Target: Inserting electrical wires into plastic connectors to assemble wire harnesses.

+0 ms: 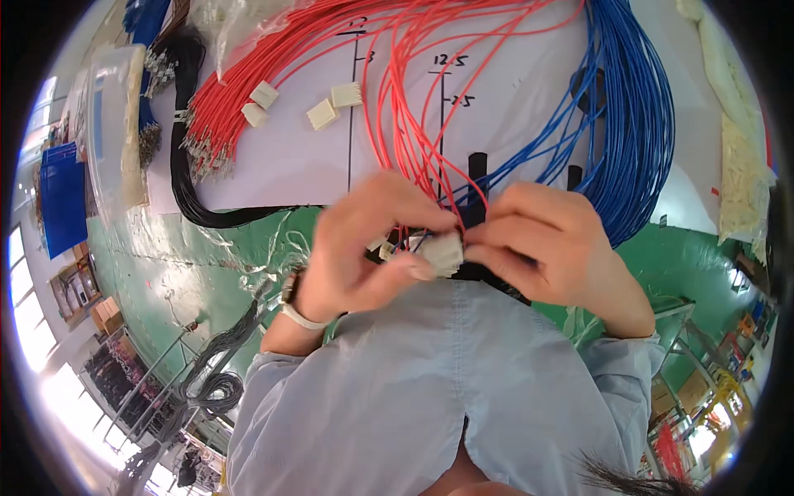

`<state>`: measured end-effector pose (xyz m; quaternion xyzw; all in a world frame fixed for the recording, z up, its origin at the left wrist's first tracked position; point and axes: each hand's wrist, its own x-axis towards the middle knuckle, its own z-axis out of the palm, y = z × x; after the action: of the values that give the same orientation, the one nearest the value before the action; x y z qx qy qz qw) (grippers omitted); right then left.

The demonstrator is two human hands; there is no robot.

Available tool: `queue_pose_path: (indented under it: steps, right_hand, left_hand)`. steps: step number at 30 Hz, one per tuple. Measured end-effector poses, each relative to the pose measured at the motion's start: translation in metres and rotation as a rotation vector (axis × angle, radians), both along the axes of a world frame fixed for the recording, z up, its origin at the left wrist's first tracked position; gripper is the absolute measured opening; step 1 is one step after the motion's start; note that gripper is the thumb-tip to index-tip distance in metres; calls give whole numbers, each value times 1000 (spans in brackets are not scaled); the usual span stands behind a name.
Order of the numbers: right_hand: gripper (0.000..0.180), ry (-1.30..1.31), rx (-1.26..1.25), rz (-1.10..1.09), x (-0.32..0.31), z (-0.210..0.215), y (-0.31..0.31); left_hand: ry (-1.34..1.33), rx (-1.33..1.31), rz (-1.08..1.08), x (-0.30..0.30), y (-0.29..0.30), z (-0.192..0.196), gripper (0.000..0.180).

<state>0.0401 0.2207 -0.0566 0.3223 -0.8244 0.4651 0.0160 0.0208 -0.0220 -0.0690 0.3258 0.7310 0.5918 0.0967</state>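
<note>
Close in front of my body, a white plastic connector housing [445,253] sits between the thumb and fingers of my left hand [351,244], which is slightly blurred. My right hand [550,244] is closed in a pinch at the housing's right side, where a red wire runs down to its fingertips; the wire's end is hidden. Red wires [405,107] and several blue wires [529,157] lead from the table to the area between my hands. More white housings partly show behind the left thumb.
On the white, marked tabletop [281,178] lie loose white housings [322,114], a red wire bundle [219,124] with metal terminals, a black bundle [186,182] and a large blue bundle [641,132]. A clear plastic bag [240,29] lies at the back. Grey cable coils [215,393] hang at lower left.
</note>
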Motion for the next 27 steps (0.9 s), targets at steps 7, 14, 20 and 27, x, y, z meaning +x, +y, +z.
queue_pose_path:
  steps: [7,14,20,27]
  right_hand:
    - [20,162,154,44,-16,9,-18]
    - [17,182,140,113,-47,16,-55]
    - [16,174,176,-31,-103,-1,-126]
    - [24,219,425,41,-136,-14,-184]
  left_hand:
    - [641,-610,637,-47,-24,-23,37]
    - [227,-349,674,-31,-33,-27,23]
    - [-727,889,545,8,-72,-2,41]
    - [-906,920,426,2,-103,-3,55]
